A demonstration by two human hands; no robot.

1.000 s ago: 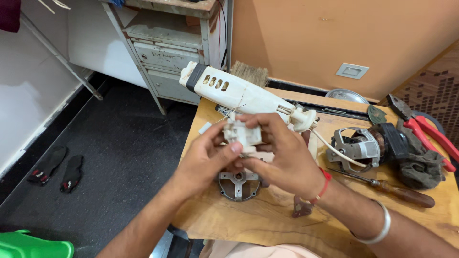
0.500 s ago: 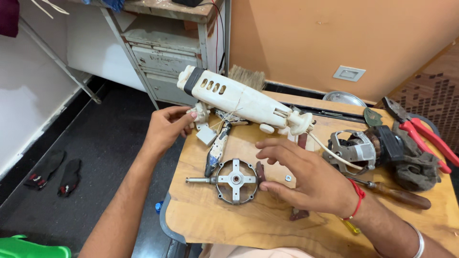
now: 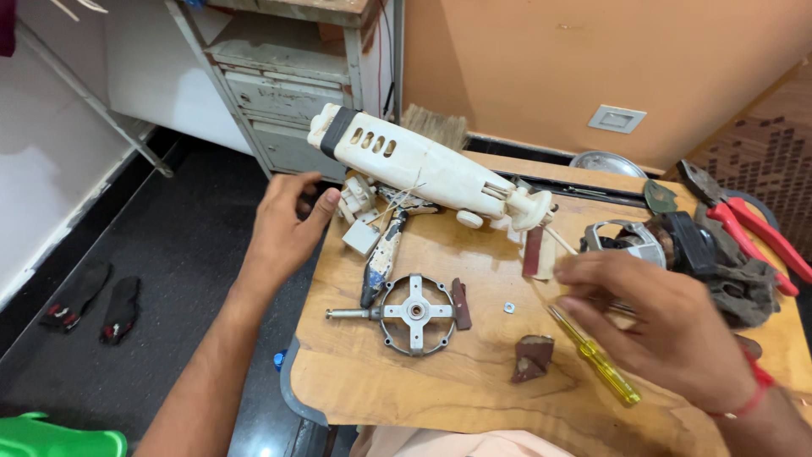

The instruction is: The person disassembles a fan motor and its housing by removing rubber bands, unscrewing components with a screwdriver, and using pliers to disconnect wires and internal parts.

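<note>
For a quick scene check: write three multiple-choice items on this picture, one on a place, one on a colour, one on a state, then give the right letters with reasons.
1. Where does the round metal bracket lie?
A. on the wooden table
B. on the dark floor
C. on the grey cabinet

2. What colour is the screwdriver handle?
A. red
B. yellow
C. black

3. What is the left hand doing?
A. gripping the pliers
B. open beside the small white part, holding nothing
C. holding the bracket

Answers:
1 A: the bracket rests flat on the tabletop, in front of the white housing.
2 B: its clear yellow handle shows just under the right hand.
3 B: the fingers are spread at the table's edge, with nothing clasped in them.
</note>
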